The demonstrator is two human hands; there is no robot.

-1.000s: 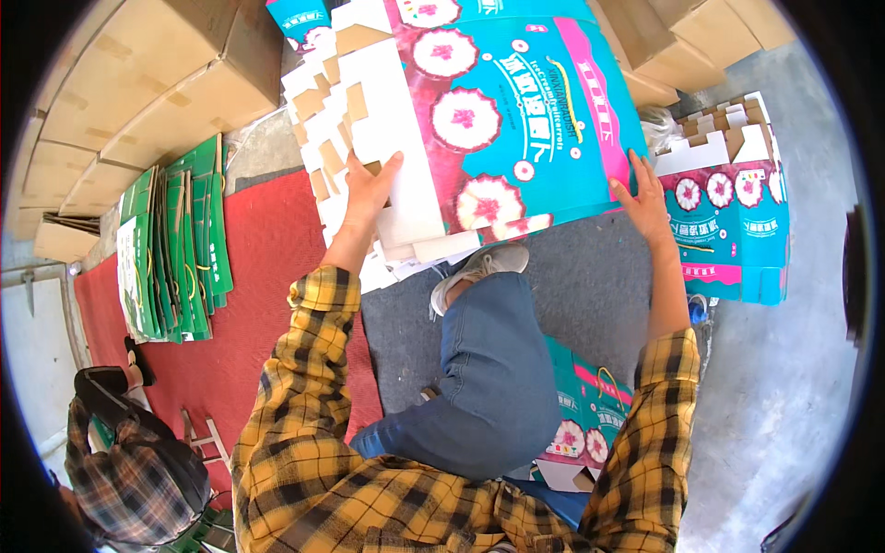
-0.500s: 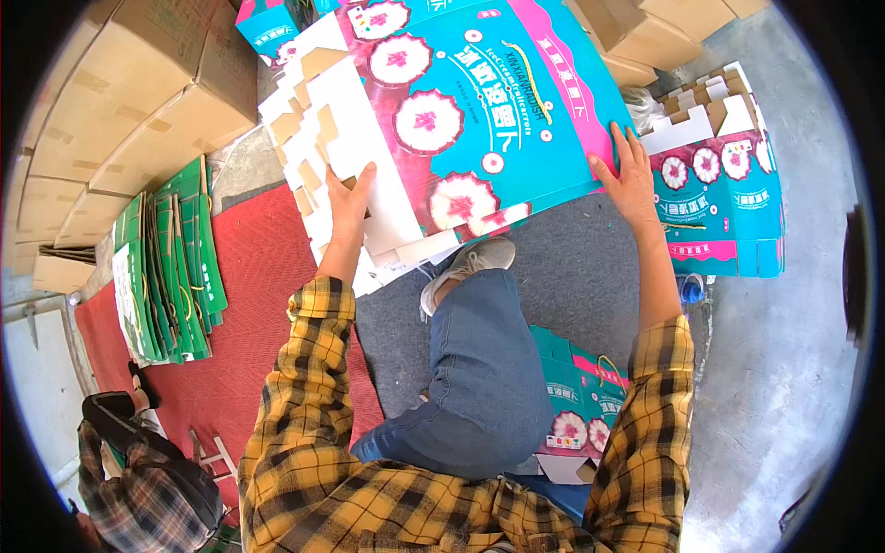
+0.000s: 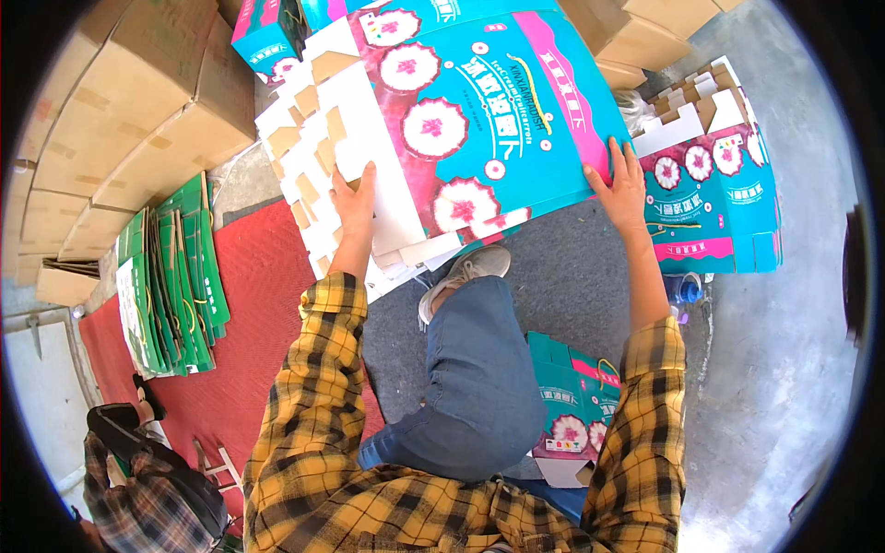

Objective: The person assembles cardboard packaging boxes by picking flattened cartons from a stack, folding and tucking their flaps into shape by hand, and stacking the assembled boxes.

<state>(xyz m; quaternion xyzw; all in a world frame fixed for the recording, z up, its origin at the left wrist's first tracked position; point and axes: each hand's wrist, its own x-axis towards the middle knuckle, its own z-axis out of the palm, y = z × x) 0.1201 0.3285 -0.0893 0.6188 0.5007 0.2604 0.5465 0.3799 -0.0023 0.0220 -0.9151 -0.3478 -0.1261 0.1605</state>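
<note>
In front of me lies a stack of flat folded cartons [image 3: 544,120], turquoise, pink and purple with round radish-slice pictures. White and brown flaps [image 3: 313,138] stick out in uneven layers along its left side. My left hand [image 3: 353,212] rests against these flaps at the near left, thumb and fingers spread. At the near right corner, my right hand [image 3: 623,189] touches the edge, with the fingers stretched out and the thumb apart on top. What supports the stack is hidden.
More turquoise cartons stand at the right [image 3: 714,207] and lie beside my leg [image 3: 567,396]. Green folded cartons [image 3: 175,276] stand on a red mat [image 3: 267,276]. Brown boxes [image 3: 138,120] are piled at left. Another person [image 3: 152,479] sits at lower left. A blue-capped bottle [image 3: 682,290] stands right.
The stack appears slightly lower and further right in view, and the surroundings have shifted too. My left hand has shifted slightly right with it; both hands keep touching the cartons.
</note>
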